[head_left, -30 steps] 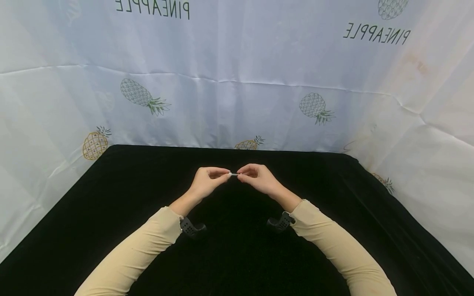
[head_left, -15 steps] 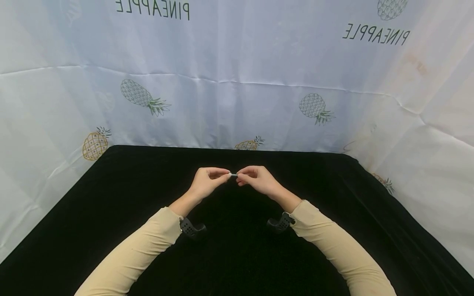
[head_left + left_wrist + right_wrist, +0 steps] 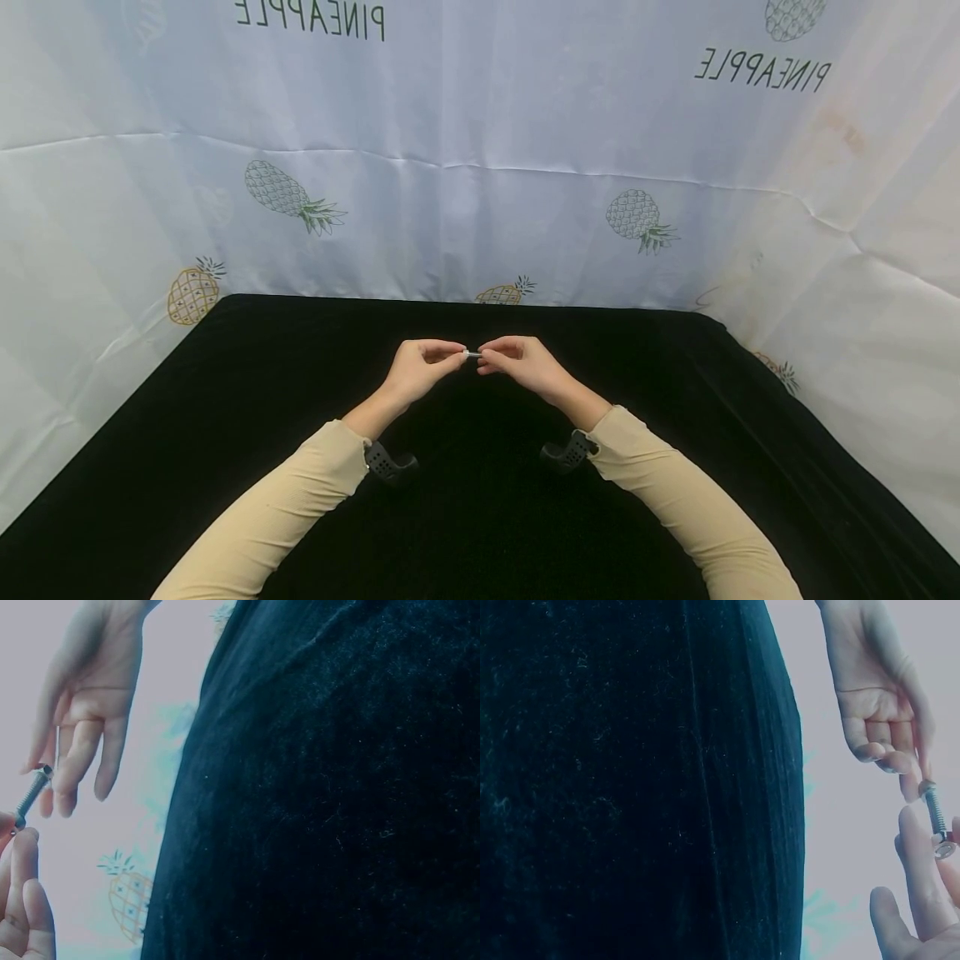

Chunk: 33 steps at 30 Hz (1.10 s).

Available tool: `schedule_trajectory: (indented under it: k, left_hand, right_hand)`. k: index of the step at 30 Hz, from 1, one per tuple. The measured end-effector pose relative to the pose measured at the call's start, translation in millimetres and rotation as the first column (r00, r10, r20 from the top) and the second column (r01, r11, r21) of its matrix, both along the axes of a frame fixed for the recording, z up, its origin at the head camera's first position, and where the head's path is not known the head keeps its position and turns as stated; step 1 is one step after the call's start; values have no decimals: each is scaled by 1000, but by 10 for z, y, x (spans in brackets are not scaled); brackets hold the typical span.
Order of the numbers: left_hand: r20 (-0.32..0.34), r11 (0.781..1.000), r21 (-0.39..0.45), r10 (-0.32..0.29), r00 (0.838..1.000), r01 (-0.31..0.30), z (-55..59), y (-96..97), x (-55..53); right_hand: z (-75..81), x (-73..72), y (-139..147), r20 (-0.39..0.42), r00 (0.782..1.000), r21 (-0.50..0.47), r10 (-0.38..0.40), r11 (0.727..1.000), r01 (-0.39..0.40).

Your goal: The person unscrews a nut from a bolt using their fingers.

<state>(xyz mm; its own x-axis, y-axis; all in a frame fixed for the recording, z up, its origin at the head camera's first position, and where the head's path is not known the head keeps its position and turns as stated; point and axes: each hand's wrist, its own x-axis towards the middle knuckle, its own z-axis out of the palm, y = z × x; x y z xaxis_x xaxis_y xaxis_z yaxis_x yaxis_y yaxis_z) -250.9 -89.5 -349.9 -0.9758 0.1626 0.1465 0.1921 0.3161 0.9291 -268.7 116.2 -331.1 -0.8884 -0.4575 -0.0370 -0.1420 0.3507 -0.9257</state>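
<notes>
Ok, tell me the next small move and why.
Probably a small twist with the right hand while the left hand steadies the bolt: they pinch its opposite ends, and bare thread shows between them.

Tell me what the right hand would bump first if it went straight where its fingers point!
The right hand pinches the metal bolt; past that, it would probably meet the left hand facing it, though exact depth is hard to judge.
</notes>
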Motion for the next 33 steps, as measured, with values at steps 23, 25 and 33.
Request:
schedule_trajectory:
  k: [23,25,33]
  left_hand:
    - [-6,1000,1,-1,1000,1,-6,-6,-6]
    - [-5,1000,2,0,1000,0,-7,-6,-8]
    - [3,1000,8,0,1000,0,-3,-6,-2]
  right_hand:
    - [5,-10,-25,44,999,4,-5,1000,5]
    - [7,-8,-24,21,1000,0,-15,1000,15]
    - [17,1,-17,19,1000,3,-23,1000,23]
